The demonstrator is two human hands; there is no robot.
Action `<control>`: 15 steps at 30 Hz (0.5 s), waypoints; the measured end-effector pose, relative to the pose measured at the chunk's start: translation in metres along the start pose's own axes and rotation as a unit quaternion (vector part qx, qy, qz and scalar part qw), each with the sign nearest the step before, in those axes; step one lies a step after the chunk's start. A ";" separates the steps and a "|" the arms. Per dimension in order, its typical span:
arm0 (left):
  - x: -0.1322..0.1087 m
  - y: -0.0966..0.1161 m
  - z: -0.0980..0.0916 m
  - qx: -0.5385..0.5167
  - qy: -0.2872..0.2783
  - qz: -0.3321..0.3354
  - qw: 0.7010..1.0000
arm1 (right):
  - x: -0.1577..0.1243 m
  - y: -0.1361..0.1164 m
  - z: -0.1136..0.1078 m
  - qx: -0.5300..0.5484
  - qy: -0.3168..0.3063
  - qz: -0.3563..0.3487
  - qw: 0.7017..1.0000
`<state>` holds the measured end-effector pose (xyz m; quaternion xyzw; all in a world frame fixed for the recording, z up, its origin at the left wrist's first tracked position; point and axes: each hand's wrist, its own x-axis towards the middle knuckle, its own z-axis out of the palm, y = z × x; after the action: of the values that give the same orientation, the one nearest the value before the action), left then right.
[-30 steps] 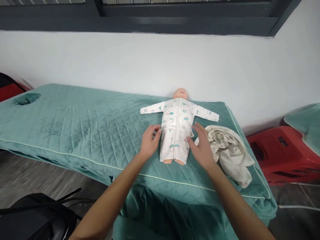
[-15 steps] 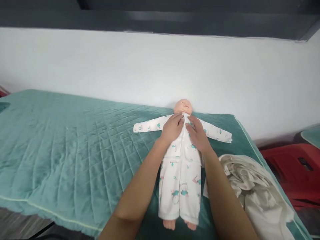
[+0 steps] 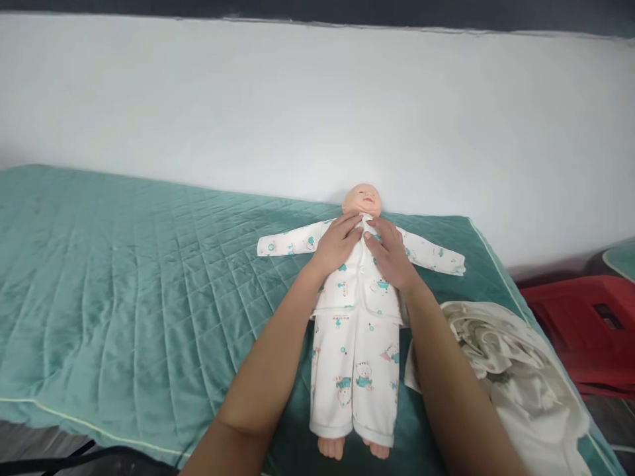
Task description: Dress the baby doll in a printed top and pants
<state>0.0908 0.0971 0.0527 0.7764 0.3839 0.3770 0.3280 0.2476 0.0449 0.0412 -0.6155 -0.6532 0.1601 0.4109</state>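
A baby doll (image 3: pixel 362 199) lies on its back with its head toward the wall and its arms stretched out sideways. It wears a white printed pajama top (image 3: pixel 350 291) and matching pants (image 3: pixel 330 370), with bare feet showing below the cuffs. On the doll's upper chest, left of the front opening, rests my left hand (image 3: pixel 340 243), its fingers laid flat. My right hand (image 3: pixel 389 251) lies the same way across from it, thumb and fingers apart on the cloth. A button shows between the two hands.
The doll lies on a green quilted cover (image 3: pixel 173 297). A crumpled off-white cloth (image 3: pixel 526 390) is heaped beside my right forearm. Past the right edge stands a red plastic object (image 3: pixel 580 324). A white wall (image 3: pixel 297 106) rises behind.
My view has tilted down a little. Both hands stay on the doll's chest, with only slight shifts of the fingers. The doll stays in place.
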 end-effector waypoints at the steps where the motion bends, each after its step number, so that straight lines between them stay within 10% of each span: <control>1: 0.000 0.000 0.000 0.001 -0.001 0.001 1.000 | 0.002 0.001 -0.001 -0.002 -0.003 -0.003 1.000; 15: 0.003 -0.004 0.002 0.025 -0.006 0.020 0.999 | 0.003 0.010 -0.011 -0.004 -0.082 -0.027 0.996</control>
<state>0.0924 0.1008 0.0497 0.7944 0.3757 0.3685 0.3031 0.2627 0.0462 0.0419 -0.5842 -0.7015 0.1967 0.3577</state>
